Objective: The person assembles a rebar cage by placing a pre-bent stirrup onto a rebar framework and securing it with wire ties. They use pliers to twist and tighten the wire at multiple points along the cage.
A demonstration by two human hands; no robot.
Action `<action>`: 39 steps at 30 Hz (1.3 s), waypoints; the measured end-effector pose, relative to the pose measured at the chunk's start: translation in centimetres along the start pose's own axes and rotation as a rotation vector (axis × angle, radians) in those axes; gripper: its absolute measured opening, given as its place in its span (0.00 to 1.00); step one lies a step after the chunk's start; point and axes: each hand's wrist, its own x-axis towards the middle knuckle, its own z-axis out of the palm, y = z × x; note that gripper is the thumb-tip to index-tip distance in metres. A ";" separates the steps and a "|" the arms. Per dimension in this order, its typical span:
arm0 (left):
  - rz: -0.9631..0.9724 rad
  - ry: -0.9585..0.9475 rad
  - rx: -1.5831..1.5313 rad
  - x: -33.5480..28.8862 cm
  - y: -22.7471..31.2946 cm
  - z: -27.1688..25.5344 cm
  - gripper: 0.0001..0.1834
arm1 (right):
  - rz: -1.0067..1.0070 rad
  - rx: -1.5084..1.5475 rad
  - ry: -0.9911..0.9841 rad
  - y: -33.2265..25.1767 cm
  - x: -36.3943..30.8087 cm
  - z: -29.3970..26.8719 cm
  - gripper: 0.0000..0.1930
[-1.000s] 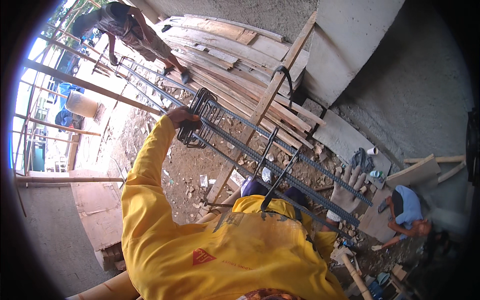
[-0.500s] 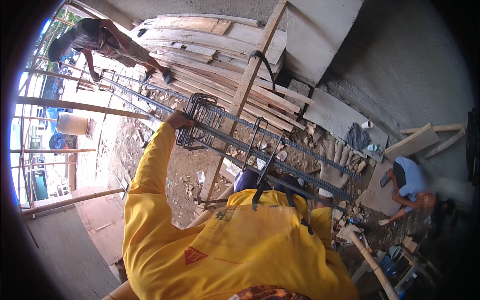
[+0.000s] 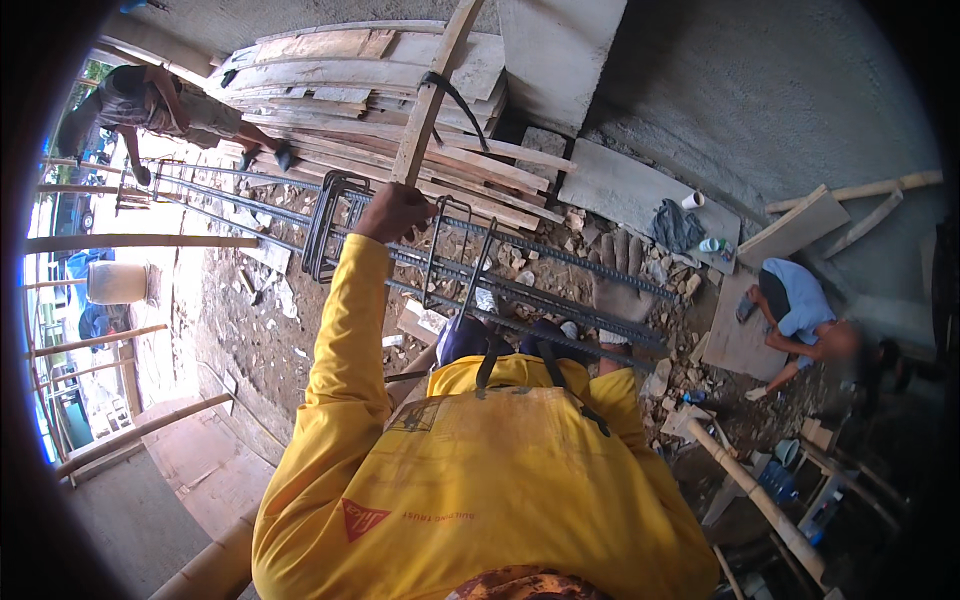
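A cage of ribbed steel bars (image 3: 560, 290) stretches across in front of me, from far left to right. My left hand (image 3: 393, 212), bare, is over the bars beside a wooden post, its fingers apart and loosely bent near a single rectangular stirrup (image 3: 432, 255). Whether it touches that stirrup I cannot tell. Just left of this hand, a bunch of stirrups (image 3: 325, 225) hangs together on the bars. My right hand (image 3: 620, 285), in a grey-brown glove, lies under the bars with its fingers spread. A second stirrup (image 3: 475, 270) stands between my hands.
The wooden post (image 3: 430, 110) slants up past the cage. Stacked planks (image 3: 350, 100) lie beyond it. One person (image 3: 150, 105) bends at the cage's far left end; another (image 3: 795, 300) crouches at right. Rubble (image 3: 660, 390) covers the ground, and a bamboo pole (image 3: 750, 490) lies at lower right.
My left hand has let go of the bunch of stirrups and moved right along the bars to the single stirrup. The view has shifted, so the surroundings appear farther left and higher.
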 end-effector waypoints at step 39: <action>-0.053 1.171 0.250 -14.7 -11.6 12.2 0.11 | 0.524 -1.152 0.511 -20.4 -25.6 -15.7 0.22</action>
